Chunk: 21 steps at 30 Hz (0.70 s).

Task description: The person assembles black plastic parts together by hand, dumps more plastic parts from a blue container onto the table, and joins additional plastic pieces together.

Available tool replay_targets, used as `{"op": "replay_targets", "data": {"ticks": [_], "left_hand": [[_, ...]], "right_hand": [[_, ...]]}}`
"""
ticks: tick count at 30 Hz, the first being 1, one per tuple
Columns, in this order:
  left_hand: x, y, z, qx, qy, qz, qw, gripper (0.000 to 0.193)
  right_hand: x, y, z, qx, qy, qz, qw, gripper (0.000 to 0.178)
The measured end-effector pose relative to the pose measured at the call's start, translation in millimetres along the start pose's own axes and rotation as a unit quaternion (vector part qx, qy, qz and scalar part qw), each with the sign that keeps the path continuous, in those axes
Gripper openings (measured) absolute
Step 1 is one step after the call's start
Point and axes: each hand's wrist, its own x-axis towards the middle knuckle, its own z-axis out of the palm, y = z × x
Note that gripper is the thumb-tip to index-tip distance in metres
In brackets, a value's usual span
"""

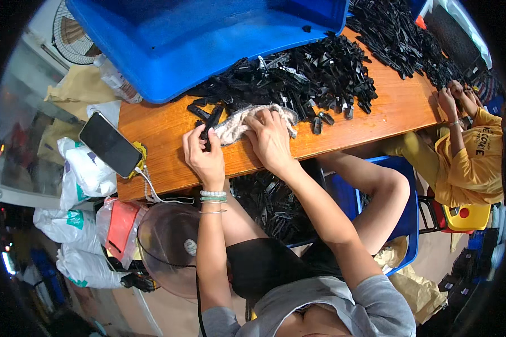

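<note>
Head view | left hand (204, 160): narrow, holding a slim black plastic piece (213, 117) | right hand (271, 140): over a crumpled white-and-grey fabric cloth (229, 130), cannot tell if gripping | piece: beside cloth, above brown wooden table (371, 128)

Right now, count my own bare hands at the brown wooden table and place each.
2: your left hand holds an elongated black plastic piece; your right hand lies on crumpled white-and-grey fabric. Neither hand is hidden, though some fingertips are.
</note>
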Motion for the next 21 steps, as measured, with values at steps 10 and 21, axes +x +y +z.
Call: {"op": "replay_targets", "data": {"ticks": [10, 21], "left_hand": [[3, 60, -60, 0.037, -0.204, 0.178, 0.962, 0.028], [-26, 46, -100, -0.297, -0.195, -0.093, 0.930, 0.035]], "right_hand": [[-34, 62, -77, -0.054, 0.095, 0.101, 0.989, 0.027], [-46, 101, -64, -0.044, 0.092, 0.095, 0.990, 0.029]]}}
